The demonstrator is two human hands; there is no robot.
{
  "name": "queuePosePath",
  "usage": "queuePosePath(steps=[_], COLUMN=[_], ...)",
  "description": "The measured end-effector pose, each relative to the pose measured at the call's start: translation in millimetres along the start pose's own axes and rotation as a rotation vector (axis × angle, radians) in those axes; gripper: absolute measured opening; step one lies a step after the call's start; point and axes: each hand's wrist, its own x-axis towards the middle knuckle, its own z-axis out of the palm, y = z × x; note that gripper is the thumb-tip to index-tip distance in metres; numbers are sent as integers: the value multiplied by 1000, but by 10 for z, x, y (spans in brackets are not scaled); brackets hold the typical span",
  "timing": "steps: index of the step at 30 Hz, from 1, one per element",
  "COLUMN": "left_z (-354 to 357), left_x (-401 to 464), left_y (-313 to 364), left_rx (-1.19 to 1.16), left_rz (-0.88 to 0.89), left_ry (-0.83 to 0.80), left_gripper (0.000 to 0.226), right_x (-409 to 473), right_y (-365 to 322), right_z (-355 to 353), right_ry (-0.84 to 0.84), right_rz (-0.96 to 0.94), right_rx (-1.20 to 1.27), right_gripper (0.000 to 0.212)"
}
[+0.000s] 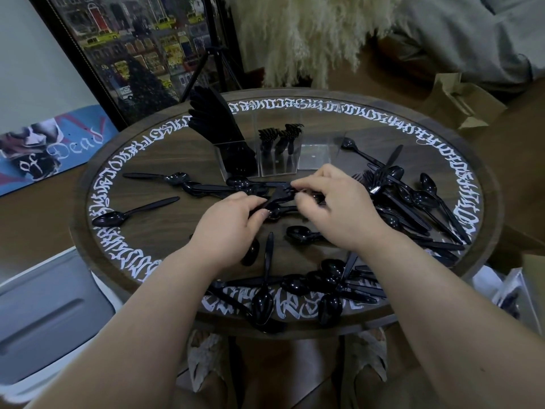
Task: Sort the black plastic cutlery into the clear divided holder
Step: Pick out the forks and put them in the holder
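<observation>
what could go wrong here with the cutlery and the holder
1. The knives lean far left out of the clear divided holder; a nudge might tip it.
2. Both the left hand and right hand pinch a tangled fork; pulling may drag nearby spoons along.
3. The spoons at the table's near edge could get swept off by a forearm.

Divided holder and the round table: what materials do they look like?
Clear divided holder: looks like glossy acrylic or similar rigid plastic; the cutlery shows through its walls. Round brown table: apparently dark wood or wood-look veneer with visible grain, white lettering around the rim; can't tell which.
</observation>
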Motion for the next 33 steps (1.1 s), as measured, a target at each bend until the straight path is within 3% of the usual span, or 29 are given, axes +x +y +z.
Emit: queuePosePath(steps=[4,9,14,17,21,27,33], left_z=[-5,2,10,3,9,44,73], left_x=[5,22,19,11,18,28,46], left_y=[-29,-77,-44,-25,4,46,64], left_rx=[15,31,51,45,25,-15,-4], left_rz=[-16,-26,-29,-35,-41,-23,72], left_ry=[58,96,97,104,106,113,157], left_gripper=[34,31,33,34,37,39,38], right_x=[32,82,110,133,158,159,155], right_y=[-18,8,-16,-52,-35,-34,-104], right_z=[-95,-144,-195,-200,-191,-42,31], right_ry=[94,204,293,287,361,193,151], right_rz=[175,268,385,468,526,588,662], right_rx=[191,259,521,711,792,882,1026], right_gripper=[55,34,21,15,13,8,8])
